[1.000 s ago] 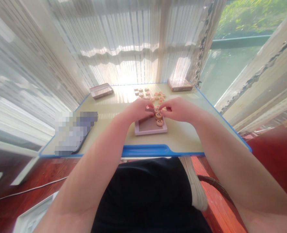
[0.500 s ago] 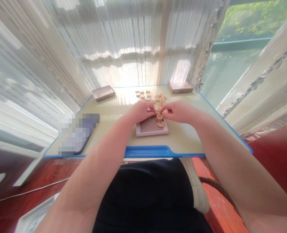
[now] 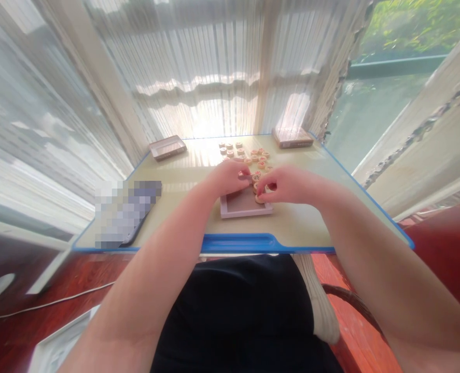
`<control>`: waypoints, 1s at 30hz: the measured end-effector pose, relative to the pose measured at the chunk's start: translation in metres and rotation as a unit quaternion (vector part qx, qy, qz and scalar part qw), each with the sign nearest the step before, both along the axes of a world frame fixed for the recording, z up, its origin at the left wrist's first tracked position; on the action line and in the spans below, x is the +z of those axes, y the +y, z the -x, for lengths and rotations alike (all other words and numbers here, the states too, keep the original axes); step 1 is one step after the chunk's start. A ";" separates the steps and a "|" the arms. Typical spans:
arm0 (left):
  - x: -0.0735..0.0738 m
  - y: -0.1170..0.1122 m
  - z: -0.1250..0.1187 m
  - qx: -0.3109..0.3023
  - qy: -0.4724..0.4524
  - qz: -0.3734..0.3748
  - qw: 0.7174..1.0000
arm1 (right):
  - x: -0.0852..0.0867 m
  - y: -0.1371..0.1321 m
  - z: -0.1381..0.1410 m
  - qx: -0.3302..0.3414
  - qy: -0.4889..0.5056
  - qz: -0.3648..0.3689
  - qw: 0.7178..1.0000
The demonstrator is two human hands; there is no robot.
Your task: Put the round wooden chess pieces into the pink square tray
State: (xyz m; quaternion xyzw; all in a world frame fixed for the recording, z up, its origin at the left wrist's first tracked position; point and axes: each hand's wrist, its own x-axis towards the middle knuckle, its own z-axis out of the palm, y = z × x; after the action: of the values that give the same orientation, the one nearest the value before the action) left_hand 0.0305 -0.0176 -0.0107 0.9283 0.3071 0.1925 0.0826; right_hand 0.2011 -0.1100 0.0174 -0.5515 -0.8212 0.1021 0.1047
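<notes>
A shallow pale box tray [image 3: 237,212] lies on the small table [image 3: 292,223] in front of me, with a few round wooden chess pieces [image 3: 258,198] stacked along its right side. My left hand [image 3: 227,178] hovers over the tray's far edge, fingers curled, pinching a piece at its fingertips. My right hand [image 3: 288,185] is over the tray's right side, fingers bent down onto the pieces there. Several loose wooden pieces [image 3: 245,153] lie scattered on the table beyond both hands.
A second box half [image 3: 168,147] sits at the far left of the table, another box [image 3: 293,137] at the far right. A blurred-out flat object [image 3: 124,212] lies at the left. Curtains and a window surround the table; a blue lip [image 3: 237,242] runs along the near edge.
My right hand has dropped nearer, down onto the pieces at the tray's right side. My left hand stays at the far edge. The view has shifted slightly.
</notes>
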 end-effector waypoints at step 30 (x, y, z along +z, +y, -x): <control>-0.013 0.018 0.008 0.168 -0.172 -0.039 0.970 | -0.012 0.018 -0.014 -0.063 0.120 -0.055 0.989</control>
State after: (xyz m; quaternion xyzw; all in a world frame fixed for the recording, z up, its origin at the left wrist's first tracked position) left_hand 0.0225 0.0000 -0.0239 0.8188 0.4321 0.3723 0.0647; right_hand 0.2155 -0.0917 0.0053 -0.5793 -0.7709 0.1150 0.2388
